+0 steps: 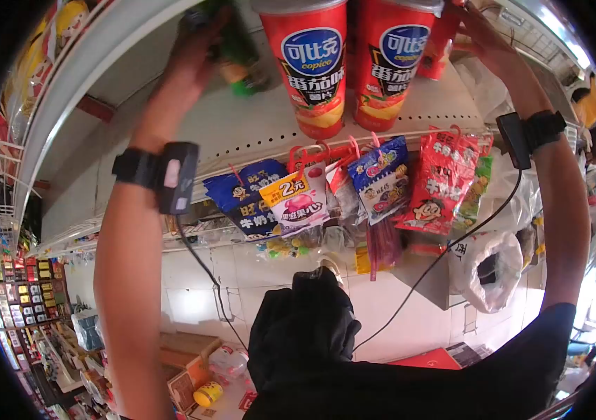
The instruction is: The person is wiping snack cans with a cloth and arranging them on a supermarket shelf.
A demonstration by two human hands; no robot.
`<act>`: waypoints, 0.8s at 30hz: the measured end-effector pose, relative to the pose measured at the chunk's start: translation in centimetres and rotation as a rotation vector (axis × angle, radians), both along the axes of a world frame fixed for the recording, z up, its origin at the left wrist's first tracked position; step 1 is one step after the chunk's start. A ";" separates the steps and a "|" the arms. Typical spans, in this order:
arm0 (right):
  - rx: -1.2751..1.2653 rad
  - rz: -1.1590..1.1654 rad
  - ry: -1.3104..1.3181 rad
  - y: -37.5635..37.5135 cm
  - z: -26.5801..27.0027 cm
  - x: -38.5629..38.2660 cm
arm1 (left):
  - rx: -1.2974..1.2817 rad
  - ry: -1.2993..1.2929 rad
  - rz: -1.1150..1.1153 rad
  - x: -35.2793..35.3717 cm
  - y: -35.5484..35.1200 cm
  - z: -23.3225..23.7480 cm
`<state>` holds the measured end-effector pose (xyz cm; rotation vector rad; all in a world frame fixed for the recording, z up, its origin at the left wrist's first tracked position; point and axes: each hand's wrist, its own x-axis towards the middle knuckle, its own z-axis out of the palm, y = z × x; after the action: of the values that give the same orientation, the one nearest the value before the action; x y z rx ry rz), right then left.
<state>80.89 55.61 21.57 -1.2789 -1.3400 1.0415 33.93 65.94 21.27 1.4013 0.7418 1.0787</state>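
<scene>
Both my arms reach up to a white shelf [242, 129]. My left hand [196, 52] is closed around a green can or bottle [238, 49] at the shelf's top left; the item is blurred. At the top right, my right hand [483, 35] grips a red snack package [438, 45]. Between my hands stand two tall red crisp tubes, one [308, 63] left of the other [389, 59]. Each wrist wears a black band with a small device and a cable.
Snack bags [382, 182] hang on red hooks from the shelf's front edge. A white plastic bag [490, 269] hangs lower right. Shelves of small goods [32, 294] fill the lower left, with cardboard boxes [186, 350] on the floor. A person stands far right [588, 105].
</scene>
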 end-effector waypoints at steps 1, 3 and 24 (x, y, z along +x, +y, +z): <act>-0.047 -0.010 -0.047 1.4 -0.4 0.2 | 0.078 0.074 -0.039 1.0 -0.1 -0.2; 0.146 0.072 -0.131 2.2 0.0 -2.5 | 0.252 0.204 -0.087 2.8 0.0 -0.6; -0.034 -0.100 0.403 5.1 1.9 -12.2 | 0.793 0.194 -0.126 7.1 1.1 -2.6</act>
<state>68.69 60.72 23.49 -1.0770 -0.9468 1.1809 40.99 67.00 18.64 2.2145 0.3469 1.2042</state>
